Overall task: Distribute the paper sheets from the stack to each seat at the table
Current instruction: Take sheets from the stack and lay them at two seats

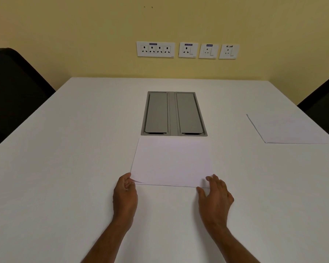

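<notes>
Yellow wall (84,35) at the far end of the room. White tabletop (65,168) fills most of the view, its far edge against that wall.

Two dark chairs: left chair (13,88) at the left side, right chair (323,103) at the right side, only partly seen.

Grey flap box (174,113) set flush in the middle of the tabletop, two lids, both down.

Paper stack (171,162) lies flat just on the near side of the flap box, close to it but apart. Lower edges of sheets show along its near side, slightly offset.

Single sheet (287,130) lies flat at the right edge of the tabletop, in front of the right chair, well apart from the stack. No sheet visible in front of the left chair.

Row of four white socket plates (187,50) on the wall above the tabletop.

Left hand (124,192) at the stack's near left corner; grip pinched together on the top sheet's corner, which is lifted a little off the rest.

Right hand (215,194) at the near right corner, fingers apart and spread, fingertips resting on the stack, thumb beside its near edge.
</notes>
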Available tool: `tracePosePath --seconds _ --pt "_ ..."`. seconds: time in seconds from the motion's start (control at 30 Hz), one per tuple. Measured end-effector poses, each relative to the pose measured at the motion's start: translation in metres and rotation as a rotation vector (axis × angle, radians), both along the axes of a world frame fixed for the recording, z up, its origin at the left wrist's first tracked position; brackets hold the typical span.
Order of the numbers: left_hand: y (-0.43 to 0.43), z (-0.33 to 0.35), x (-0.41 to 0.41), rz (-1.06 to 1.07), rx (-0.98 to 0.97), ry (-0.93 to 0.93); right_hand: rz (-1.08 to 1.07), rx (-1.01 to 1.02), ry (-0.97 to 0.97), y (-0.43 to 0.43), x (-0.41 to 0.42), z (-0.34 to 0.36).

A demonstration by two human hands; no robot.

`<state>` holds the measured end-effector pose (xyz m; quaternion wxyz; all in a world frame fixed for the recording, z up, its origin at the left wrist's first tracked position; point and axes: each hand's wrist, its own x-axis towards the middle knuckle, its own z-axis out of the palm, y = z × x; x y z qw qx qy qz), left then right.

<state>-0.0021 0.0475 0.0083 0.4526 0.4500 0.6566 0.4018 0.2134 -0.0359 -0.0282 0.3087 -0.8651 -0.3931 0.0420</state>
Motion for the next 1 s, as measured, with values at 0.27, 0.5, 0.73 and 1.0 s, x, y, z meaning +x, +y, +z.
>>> tracePosePath --seconds 0.27,0.5,0.73,1.0 --pt "0.01 -0.007 0.003 0.076 -0.05 -0.107 -0.031 0.12 0.04 0.0 -0.003 0.0" --pt "0.018 -0.01 0.012 0.254 -0.082 -0.172 -0.024 0.139 0.051 -0.003 -0.001 -0.006" --pt "0.03 -0.003 0.015 0.292 -0.125 -0.231 -0.024 0.119 0.06 -0.002 -0.001 -0.006" --pt "0.02 0.013 0.003 0.223 0.013 -0.382 -0.011 0.173 0.258 -0.011 0.003 0.007"
